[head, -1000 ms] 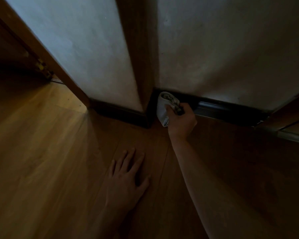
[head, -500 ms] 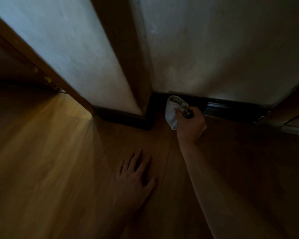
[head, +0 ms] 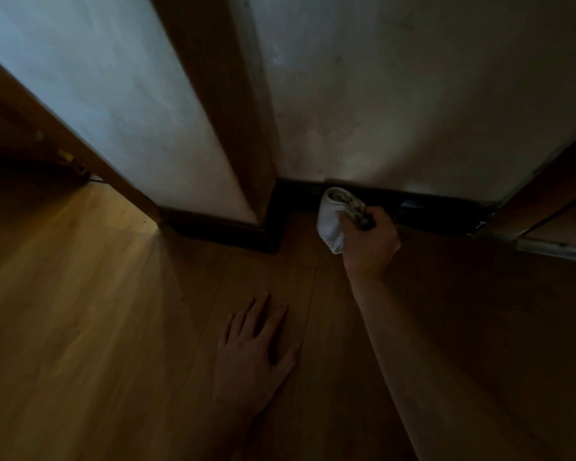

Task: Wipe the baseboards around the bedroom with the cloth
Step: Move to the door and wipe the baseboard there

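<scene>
May leave dust in the inner corner on the left, judging from the position: seems to touch the baseboard (head: 429,211) just to the right of that corner, not inside it. May also smear instead of clean, because of dark marks on the upper fold of the cloth (head: 330,221), probably dirt already collected; perhaps needs a turn to a cleaner side. Very dim here, so easy to miss a strip on such dark wood. Could also drag the loose lower end over the floor (head: 80,294), hanging as low as it does.

Right hand (head: 369,241): clenched around the cloth, bunched into a thick roll. Sticks out of the fist toward the left and the far side, top end against the upper ledge of the baseboard, white part beside the thumb. Impossible to tell exactly how the fingertips lie, hidden behind the bundle.

Left hand (head: 253,354): released, flat on the floor with fingers (head: 258,314) spread, on the near side, well apart from the cloth, apparently only as support.
</scene>
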